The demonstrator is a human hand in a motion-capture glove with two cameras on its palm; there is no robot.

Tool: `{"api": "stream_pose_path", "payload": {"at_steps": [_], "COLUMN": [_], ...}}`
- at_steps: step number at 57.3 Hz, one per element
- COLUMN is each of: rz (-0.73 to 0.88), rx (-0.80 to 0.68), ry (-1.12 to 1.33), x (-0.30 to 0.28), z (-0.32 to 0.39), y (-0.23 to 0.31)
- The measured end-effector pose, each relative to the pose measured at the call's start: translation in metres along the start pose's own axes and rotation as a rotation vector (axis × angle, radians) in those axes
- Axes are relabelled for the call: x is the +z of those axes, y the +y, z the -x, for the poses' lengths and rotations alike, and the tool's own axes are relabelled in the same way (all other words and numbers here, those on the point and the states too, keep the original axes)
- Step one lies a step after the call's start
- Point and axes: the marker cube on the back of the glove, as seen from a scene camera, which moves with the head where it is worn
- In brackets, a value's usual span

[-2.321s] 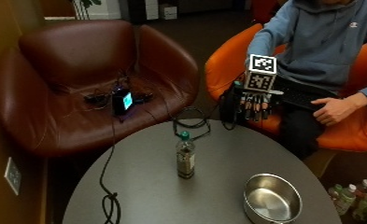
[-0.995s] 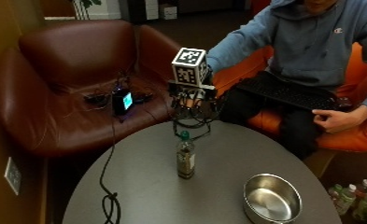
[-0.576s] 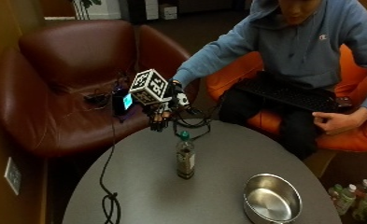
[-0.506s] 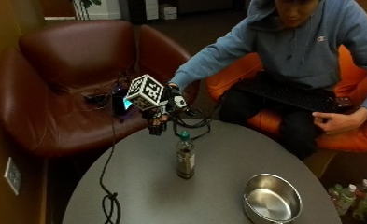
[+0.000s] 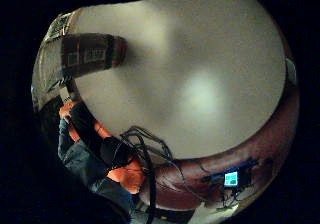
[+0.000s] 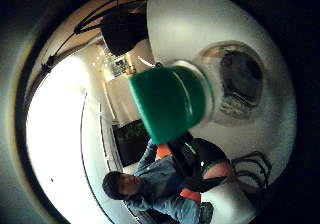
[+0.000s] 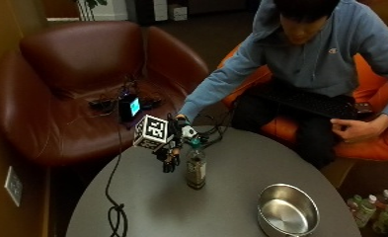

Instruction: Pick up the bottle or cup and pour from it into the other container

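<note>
Green-capped and dark-bodied, the bottle (image 7: 195,169) stands upright near the middle of the round table (image 7: 147,217), a little toward the edge that faces the brown armchair (image 7: 82,94). The steel bowl (image 7: 288,211) sits well apart from it, close to the table's edge on the side of the person's bare hand (image 7: 356,129), which rests on their lap. A black cable (image 7: 114,207) trails over the table edge nearest the armchair.

The gloved right hand (image 7: 171,150) hangs just beside the bottle's neck, on the armchair side. Its fingers (image 7: 169,162) point downward and look relaxed and apart, closed on nothing; I see no contact with the bottle. In the thumb-side palm view the cap (image 6: 167,104) fills the centre, so the palm is close to the top of the bottle, and the bowl (image 6: 235,86) shows beyond it. The little-finger-side view shows the bottle's labelled body (image 5: 85,54) off to one side over bare tabletop.

The step in hand appears to be the reach and grasp. To do it well, the hand should drop lower so the fingers wrap the body below the neck rather than the cap, since a narrow bottle nudged high up is likely to tip. Closing from the side with thumb and fingers opposite each other would probably keep it upright. The cap appears to be on, and would need removing before any pour into the bowl.
</note>
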Motion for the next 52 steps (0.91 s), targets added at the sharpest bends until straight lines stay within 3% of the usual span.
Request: {"api": "stream_pose_path", "payload": {"at_steps": [19, 43, 52], "rz": [0.076, -0.014, -0.072], "rx": [-0.107, -0.241, -0.226], "ry": [-0.092, -0.283, -0.294], "x": [0.021, 0.031, 0.035], "z": [0.015, 0.01, 0.013], "y": [-0.037, -0.045, -0.049]}}
